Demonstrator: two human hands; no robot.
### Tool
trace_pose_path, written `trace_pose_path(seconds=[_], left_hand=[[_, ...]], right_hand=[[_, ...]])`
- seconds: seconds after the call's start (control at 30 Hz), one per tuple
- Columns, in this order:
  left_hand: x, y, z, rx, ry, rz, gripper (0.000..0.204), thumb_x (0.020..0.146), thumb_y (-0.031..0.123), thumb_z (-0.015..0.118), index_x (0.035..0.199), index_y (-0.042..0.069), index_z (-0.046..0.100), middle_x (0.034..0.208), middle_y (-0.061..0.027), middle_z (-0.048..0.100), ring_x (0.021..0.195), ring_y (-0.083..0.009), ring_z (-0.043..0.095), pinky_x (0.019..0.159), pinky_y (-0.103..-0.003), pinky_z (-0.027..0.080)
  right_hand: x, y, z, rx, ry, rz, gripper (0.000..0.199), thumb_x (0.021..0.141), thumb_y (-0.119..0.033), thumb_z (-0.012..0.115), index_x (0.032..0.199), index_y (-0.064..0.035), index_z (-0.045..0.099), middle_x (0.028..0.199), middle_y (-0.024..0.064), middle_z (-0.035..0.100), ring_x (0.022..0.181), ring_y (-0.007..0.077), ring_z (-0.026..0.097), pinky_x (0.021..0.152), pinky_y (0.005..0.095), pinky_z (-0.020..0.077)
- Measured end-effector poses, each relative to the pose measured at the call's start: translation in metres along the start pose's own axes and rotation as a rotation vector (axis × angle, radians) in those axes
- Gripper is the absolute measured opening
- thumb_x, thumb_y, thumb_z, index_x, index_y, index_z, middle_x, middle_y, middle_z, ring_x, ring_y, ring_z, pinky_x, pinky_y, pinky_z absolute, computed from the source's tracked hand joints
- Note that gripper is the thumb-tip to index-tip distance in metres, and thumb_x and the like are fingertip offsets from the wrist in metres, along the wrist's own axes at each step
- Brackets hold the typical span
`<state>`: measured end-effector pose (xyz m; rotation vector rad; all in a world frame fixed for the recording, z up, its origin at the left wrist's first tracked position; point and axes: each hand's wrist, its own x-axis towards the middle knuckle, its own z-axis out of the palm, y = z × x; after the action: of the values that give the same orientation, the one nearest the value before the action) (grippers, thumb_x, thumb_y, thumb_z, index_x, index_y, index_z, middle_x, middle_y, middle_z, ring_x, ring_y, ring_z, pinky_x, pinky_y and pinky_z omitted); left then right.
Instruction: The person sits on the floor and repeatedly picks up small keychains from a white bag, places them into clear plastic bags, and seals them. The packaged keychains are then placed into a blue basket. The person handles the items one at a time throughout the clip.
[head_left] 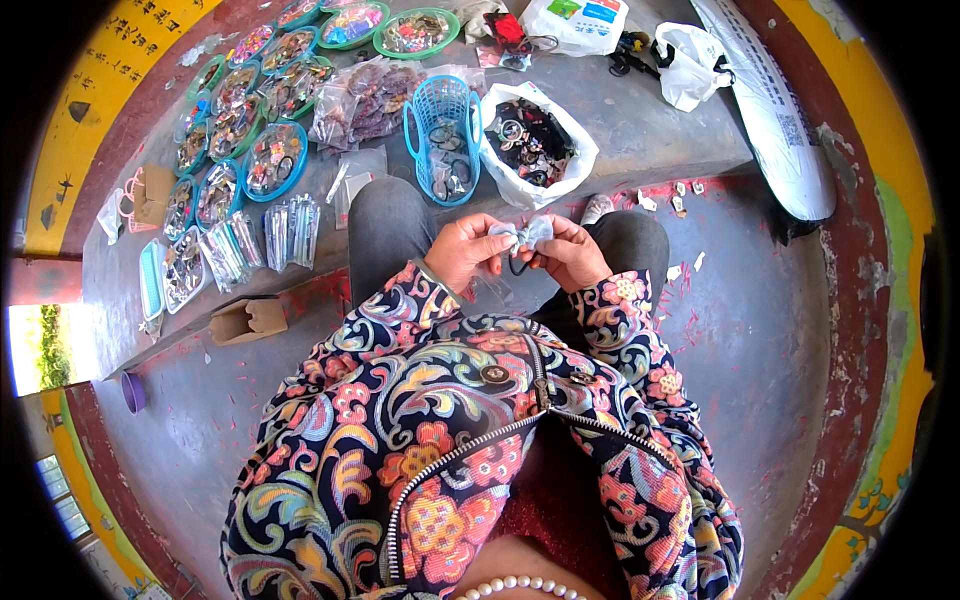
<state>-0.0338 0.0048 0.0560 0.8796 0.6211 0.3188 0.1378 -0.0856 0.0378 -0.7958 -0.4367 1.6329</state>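
— Concrete floor and a grey ledge; where are the hands?
— Left hand (462, 250) and right hand (572, 255) meet over the lap, pinching a pale bow hair tie (524, 235).
— Beyond?
— Blue basket (441, 135), white bag (560, 165).

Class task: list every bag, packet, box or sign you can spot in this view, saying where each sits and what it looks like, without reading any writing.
White plastic bag: on ledge, open, full of dark hair ties.
White printed bag: top centre, blue-green patches.
Small white bag: top right, crumpled.
Clear packets: ledge left, upright strips.
Cardboard box: floor left, brown, open.
Yellow sign: far left, dark characters.
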Motion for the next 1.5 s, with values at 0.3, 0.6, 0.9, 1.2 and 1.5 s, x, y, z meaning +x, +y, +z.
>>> trace_pose_path(seconds=[0.3,0.6,0.9,1.2,1.5], left_hand=[[-0.002,0.002,0.001,0.040,-0.035,-0.096,0.017,0.084,0.017,0.053,0.091,0.002,0.052,0.077,-0.0040,0.056,0.055,-0.0072,0.053,0.049,-0.019,0.043],[0.003,0.003,-0.027,-0.381,-0.064,-0.129,0.030,0.087,0.022,0.045,0.102,-0.004,0.049,0.098,-0.0176,0.056,0.095,-0.0280,0.055,0.084,-0.033,0.044],[0.005,-0.006,-0.051,-0.511,-0.063,-0.087,0.028,0.079,-0.003,0.043,0.105,-0.014,0.044,0.107,-0.0248,0.050,0.103,-0.0289,0.050,0.087,-0.029,0.044],[0.003,0.001,-0.043,-0.127,0.153,0.009,0.032,0.088,0.022,0.045,0.100,-0.007,0.051,0.101,-0.0137,0.055,0.093,-0.0181,0.055,0.080,-0.024,0.045],[-0.004,0.003,-0.023,0.763,0.178,0.254,0.027,0.087,0.022,0.048,0.091,-0.002,0.060,0.081,-0.0062,0.061,0.073,-0.0135,0.058,0.066,-0.023,0.044]], right_hand=[[0.002,0.005,-0.001,0.002,0.028,0.051,0.020,0.076,-0.008,0.061,0.095,-0.0020,0.055,0.074,0.0053,0.060,0.066,0.0134,0.059,0.056,0.0210,0.0455],[0.005,0.007,-0.019,0.196,0.194,-0.094,0.009,0.079,-0.010,0.058,0.084,-0.0036,0.056,0.071,0.0056,0.059,0.061,0.0134,0.056,0.052,0.0229,0.0433],[0.003,0.005,-0.020,0.277,0.295,-0.257,0.010,0.078,-0.011,0.059,0.084,-0.0037,0.055,0.074,0.0054,0.057,0.066,0.0144,0.054,0.057,0.0239,0.0424],[-0.007,-0.006,-0.016,-0.016,-0.007,-0.100,0.016,0.073,-0.008,0.063,0.086,-0.0015,0.057,0.087,0.0102,0.059,0.066,0.0138,0.054,0.059,0.0234,0.0443],[-0.005,-0.011,0.002,-0.188,-0.117,-0.096,0.016,0.070,-0.003,0.065,0.084,-0.0011,0.060,0.119,0.0163,0.045,0.084,0.0169,0.055,0.066,0.0257,0.0458]])
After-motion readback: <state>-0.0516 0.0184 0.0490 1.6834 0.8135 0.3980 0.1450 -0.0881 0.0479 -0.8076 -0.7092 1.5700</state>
